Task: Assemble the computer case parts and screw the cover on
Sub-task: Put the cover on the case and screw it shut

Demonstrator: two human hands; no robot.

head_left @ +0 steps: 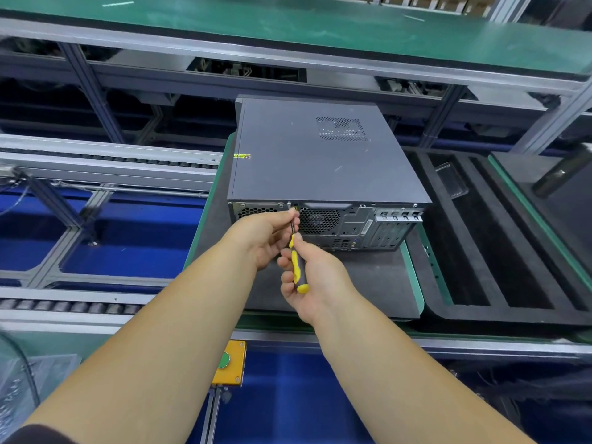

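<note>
A dark grey computer case [314, 155] lies on its side on a black mat [368, 283], its rear panel with fan grilles and ports facing me. The cover is on top. My right hand [315, 277] grips the yellow-and-black handle of a screwdriver [296, 261]. Its thin shaft points up at a screw [289, 205] at the top edge of the rear panel, left of the fan grille. My left hand [266, 238] pinches the shaft near the tip, just below that screw.
A black foam tray [499, 238] with long slots lies to the right of the case. Roller conveyor rails [96, 161] run along the left. A yellow box with a green button [228, 363] is fixed under the bench's front edge. A green shelf [288, 24] spans above.
</note>
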